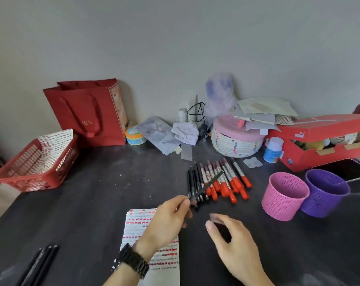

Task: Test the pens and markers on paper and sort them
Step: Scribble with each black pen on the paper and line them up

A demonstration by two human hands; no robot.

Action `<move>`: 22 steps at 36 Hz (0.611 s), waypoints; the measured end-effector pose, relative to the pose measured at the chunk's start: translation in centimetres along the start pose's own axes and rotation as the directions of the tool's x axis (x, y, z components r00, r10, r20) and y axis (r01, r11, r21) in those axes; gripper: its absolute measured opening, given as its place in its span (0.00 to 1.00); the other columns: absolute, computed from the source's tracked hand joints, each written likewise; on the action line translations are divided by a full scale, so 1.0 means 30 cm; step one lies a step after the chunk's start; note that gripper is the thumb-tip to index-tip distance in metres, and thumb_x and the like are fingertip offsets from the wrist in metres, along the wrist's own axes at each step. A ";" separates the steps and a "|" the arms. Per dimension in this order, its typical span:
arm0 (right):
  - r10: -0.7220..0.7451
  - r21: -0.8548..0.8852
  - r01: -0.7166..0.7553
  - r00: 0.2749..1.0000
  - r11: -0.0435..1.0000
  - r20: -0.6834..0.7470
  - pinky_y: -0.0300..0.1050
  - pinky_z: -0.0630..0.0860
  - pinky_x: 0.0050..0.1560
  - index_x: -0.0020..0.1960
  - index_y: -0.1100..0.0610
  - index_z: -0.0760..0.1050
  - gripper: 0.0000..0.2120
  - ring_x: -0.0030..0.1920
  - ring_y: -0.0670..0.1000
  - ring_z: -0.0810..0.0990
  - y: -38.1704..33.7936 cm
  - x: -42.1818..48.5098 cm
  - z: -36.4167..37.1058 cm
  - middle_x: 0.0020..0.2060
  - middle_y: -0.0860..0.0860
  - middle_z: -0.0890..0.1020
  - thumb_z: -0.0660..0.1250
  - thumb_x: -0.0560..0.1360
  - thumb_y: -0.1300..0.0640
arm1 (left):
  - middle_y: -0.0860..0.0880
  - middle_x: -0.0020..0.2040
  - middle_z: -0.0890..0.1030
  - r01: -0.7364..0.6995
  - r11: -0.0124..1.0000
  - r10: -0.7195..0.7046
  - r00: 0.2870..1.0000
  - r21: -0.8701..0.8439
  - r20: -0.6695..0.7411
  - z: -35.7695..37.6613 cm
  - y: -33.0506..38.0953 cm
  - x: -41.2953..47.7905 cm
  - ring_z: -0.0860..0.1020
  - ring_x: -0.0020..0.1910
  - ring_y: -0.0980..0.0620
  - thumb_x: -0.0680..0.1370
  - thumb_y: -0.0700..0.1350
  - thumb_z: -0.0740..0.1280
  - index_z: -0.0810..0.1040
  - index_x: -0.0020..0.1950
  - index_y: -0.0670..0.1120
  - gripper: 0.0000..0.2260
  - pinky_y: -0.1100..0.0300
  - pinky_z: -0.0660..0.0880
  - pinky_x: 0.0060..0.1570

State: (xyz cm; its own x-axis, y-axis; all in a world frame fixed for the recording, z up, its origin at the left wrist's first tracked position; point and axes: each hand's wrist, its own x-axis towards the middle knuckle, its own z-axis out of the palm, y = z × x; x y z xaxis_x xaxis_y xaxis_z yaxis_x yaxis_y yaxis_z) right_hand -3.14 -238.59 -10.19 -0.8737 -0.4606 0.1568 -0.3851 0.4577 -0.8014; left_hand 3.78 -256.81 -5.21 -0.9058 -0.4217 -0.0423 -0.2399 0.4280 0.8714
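Note:
My left hand pinches a dark pen near its lower end, and the pen slants up to the right over the pile. My right hand hovers above the dark table with its fingers loosely curled around a small dark cap-like piece. A white paper covered in red test marks lies under my left wrist. Several black pens and red-capped markers lie in a row beyond my hands. Three black pens lie at the lower left.
A pink cup and a purple cup stand at the right. A red basket holding marked paper sits at the left. A red bag, woven box, red shoebox and clutter line the wall.

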 end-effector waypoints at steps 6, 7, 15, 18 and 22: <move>0.092 0.646 -0.142 0.990 0.750 0.111 0.49 0.80 0.38 0.46 0.50 0.82 0.11 0.30 0.52 0.79 -0.124 -0.107 -0.025 0.33 0.54 0.82 0.74 0.73 0.42 | 0.64 0.42 0.78 -0.161 0.982 0.167 0.984 0.102 -0.058 0.021 -0.019 -0.238 0.76 0.44 0.63 0.85 0.50 0.59 0.80 0.58 0.55 0.10 0.68 0.69 0.46; 0.092 0.665 -0.137 0.990 0.734 0.103 0.47 0.80 0.36 0.43 0.52 0.81 0.10 0.28 0.52 0.76 -0.136 -0.136 -0.019 0.31 0.54 0.80 0.75 0.72 0.46 | 0.63 0.45 0.78 -0.177 0.973 0.191 0.978 0.148 -0.080 0.027 -0.027 -0.279 0.75 0.47 0.63 0.85 0.51 0.58 0.79 0.59 0.56 0.10 0.68 0.69 0.49; 0.066 0.699 -0.161 0.985 0.697 0.161 0.41 0.75 0.30 0.40 0.60 0.81 0.12 0.25 0.48 0.72 -0.215 -0.340 0.081 0.24 0.54 0.75 0.69 0.72 0.51 | 0.52 0.47 0.76 -0.319 0.866 0.387 0.915 0.386 -0.112 0.024 -0.098 -0.549 0.77 0.47 0.51 0.84 0.53 0.58 0.81 0.59 0.50 0.14 0.55 0.77 0.46; -0.007 0.654 -0.110 0.985 0.749 0.174 0.40 0.75 0.32 0.40 0.58 0.80 0.12 0.26 0.47 0.73 -0.222 -0.370 0.098 0.25 0.54 0.76 0.71 0.76 0.51 | 0.51 0.42 0.77 -0.304 0.767 0.461 0.874 0.565 -0.155 -0.004 -0.124 -0.589 0.76 0.40 0.49 0.84 0.53 0.57 0.82 0.51 0.48 0.17 0.52 0.77 0.37; 0.041 0.649 -0.171 0.977 0.741 0.211 0.39 0.72 0.28 0.41 0.58 0.81 0.13 0.25 0.48 0.73 -0.242 -0.388 0.117 0.26 0.53 0.77 0.70 0.75 0.49 | 0.51 0.39 0.75 -0.265 0.652 0.522 0.837 0.711 -0.166 -0.028 -0.151 -0.617 0.73 0.36 0.49 0.85 0.54 0.56 0.81 0.46 0.48 0.17 0.55 0.72 0.34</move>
State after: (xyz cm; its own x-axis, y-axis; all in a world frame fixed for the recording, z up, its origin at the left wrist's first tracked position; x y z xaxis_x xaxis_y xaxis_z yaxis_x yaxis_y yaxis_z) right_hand 10.86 -239.24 -8.22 -0.8061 -0.5917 -0.0015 0.0572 -0.0754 -0.9955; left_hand 21.92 -251.62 -7.96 -0.8250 -0.2623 0.5005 -0.1644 0.9588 0.2315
